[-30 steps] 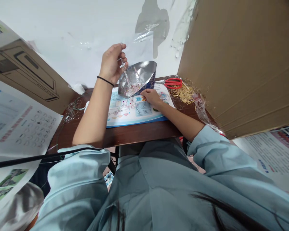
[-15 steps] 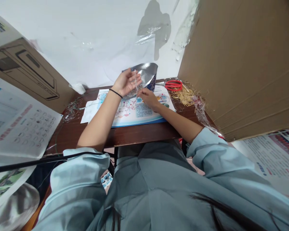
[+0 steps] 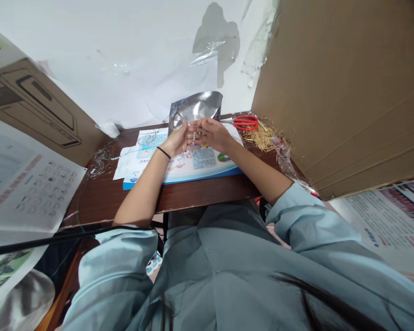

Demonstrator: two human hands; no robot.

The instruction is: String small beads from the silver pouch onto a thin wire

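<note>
Over a dark brown worktop point(image 3: 200, 193) between a white wall point(image 3: 124, 59) and a brown cardboard panel point(image 3: 341, 92), the left hand point(image 3: 177, 140) and right hand point(image 3: 215, 134) come together, a small pale piece point(image 3: 194, 135) between their fingers; whether either grips it cannot be told.

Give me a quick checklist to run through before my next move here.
1. Left hand and right hand close together: ok.
2. Pale strand firmly held: cannot tell, the hands hide most of it.
3. Silver-lined pouch open: ok.
4. Pouch's lower inside in full view: not ok, the hands block it.
5. Red-handled scissors apart from both hands: ok.
6. Thin strands at far left untangled: not ok, they lie tangled.
</note>
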